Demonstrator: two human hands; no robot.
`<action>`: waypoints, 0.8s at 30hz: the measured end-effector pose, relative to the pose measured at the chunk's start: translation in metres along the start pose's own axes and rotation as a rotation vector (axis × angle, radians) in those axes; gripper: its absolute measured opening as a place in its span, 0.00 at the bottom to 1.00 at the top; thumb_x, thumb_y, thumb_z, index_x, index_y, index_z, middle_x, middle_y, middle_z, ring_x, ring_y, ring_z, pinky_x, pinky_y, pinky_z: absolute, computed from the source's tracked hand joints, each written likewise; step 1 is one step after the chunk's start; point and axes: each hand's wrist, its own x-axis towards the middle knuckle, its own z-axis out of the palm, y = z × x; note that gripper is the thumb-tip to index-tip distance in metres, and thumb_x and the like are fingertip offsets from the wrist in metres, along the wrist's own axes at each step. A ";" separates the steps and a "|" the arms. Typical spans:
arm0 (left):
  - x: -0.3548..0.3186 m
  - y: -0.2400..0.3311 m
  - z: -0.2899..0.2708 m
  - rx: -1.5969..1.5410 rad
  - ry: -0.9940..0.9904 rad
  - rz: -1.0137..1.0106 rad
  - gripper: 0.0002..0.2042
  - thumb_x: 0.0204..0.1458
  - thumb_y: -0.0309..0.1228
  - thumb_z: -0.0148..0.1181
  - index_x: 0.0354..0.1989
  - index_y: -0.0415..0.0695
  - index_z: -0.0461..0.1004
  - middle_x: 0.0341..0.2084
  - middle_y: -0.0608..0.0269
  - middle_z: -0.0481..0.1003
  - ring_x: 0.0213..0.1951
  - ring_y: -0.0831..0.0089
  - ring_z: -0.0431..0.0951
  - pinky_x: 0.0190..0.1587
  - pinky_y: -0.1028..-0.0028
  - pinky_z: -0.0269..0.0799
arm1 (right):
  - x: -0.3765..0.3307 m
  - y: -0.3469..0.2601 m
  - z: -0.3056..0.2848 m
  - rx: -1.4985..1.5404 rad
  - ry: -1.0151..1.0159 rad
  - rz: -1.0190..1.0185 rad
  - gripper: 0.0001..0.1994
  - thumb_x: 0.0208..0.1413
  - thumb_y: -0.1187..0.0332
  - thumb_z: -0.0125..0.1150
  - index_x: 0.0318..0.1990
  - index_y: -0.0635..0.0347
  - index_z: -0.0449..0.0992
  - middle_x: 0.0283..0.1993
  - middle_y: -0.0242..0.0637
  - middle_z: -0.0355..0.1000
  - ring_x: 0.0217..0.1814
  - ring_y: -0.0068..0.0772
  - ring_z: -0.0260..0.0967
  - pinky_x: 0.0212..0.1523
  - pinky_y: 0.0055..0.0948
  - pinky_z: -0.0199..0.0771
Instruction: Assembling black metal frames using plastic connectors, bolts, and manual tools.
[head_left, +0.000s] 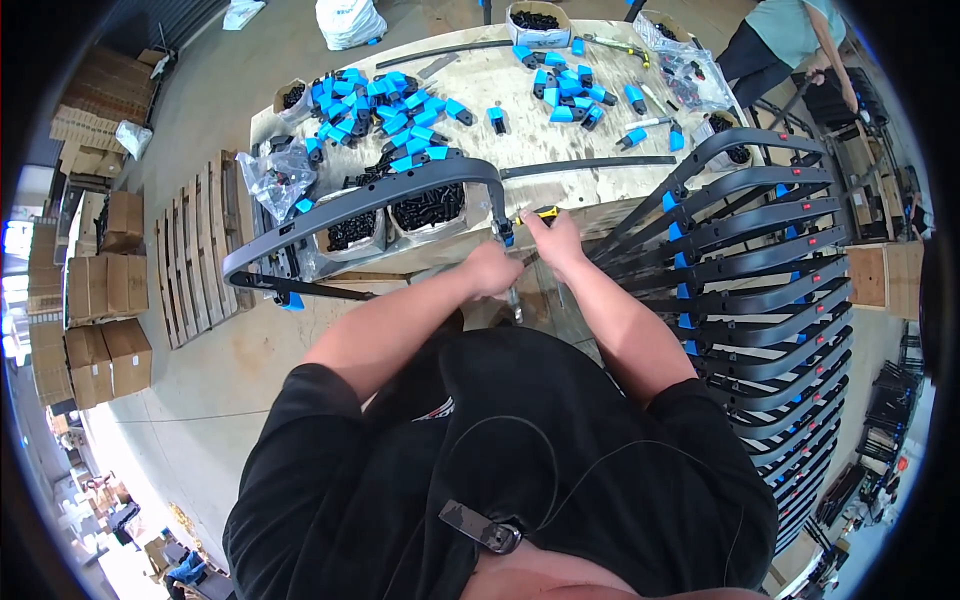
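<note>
A curved black metal tube frame rests across the near edge of the table, its bent end coming down between my hands. Closed beside that end is my left hand. A small blue piece shows at its fingers, and a silver metal rod sticks out below; its grip is hidden. My right hand is closed around a yellow-and-black tool, held against the tube's end. The tool's working tip cannot be made out.
Many blue-and-black plastic caps lie on the wooden table. Boxes of black parts stand at its near edge. Similar black frames are stacked at my right. A pallet leans at left; another person works at far right.
</note>
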 end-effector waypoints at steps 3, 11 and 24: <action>0.005 0.002 -0.014 -0.733 -0.198 -0.256 0.16 0.50 0.37 0.60 0.33 0.33 0.75 0.28 0.46 0.79 0.27 0.60 0.82 0.35 0.61 0.79 | -0.005 -0.005 0.001 0.038 -0.020 -0.048 0.31 0.53 0.48 0.71 0.43 0.77 0.73 0.40 0.54 0.78 0.39 0.46 0.77 0.43 0.41 0.74; 0.000 -0.019 0.030 0.116 0.181 -0.024 0.29 0.54 0.44 0.60 0.52 0.28 0.65 0.39 0.36 0.80 0.44 0.44 0.82 0.51 0.56 0.76 | 0.001 0.059 0.007 0.235 -0.229 -0.144 0.26 0.52 0.53 0.73 0.43 0.70 0.75 0.39 0.44 0.79 0.40 0.28 0.75 0.40 0.32 0.75; -0.007 -0.020 0.031 0.178 0.237 -0.039 0.27 0.55 0.44 0.57 0.53 0.31 0.65 0.40 0.36 0.80 0.46 0.43 0.81 0.51 0.53 0.76 | -0.059 -0.018 -0.028 0.200 -0.322 0.318 0.25 0.55 0.60 0.68 0.53 0.71 0.71 0.46 0.40 0.76 0.44 0.27 0.72 0.47 0.31 0.72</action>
